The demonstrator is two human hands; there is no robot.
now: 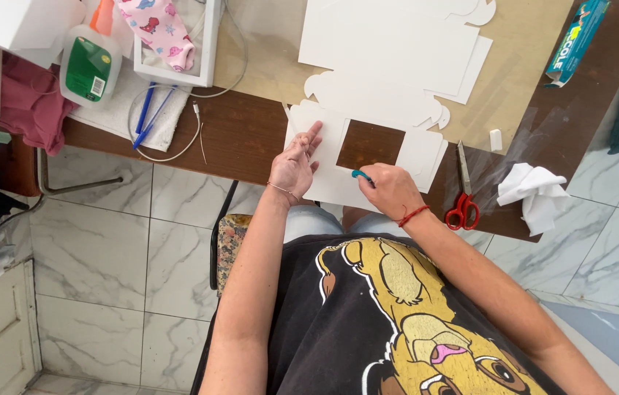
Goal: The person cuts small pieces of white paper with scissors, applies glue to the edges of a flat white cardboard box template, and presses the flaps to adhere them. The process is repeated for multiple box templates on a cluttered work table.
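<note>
Left hand (295, 162): we are pressing it flat, fingers spread, on the white card cutout (324, 146) at the table's near edge, pinning it | right hand (390, 189): fingers closing round a teal-handled tool (360, 175) just below the rectangular window | red-handled scissors (463, 197) lying right, within reach | glue bottle (90, 62) standing far left.

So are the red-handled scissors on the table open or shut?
Shut: the scissors lie flat on the table, blades together.
</note>
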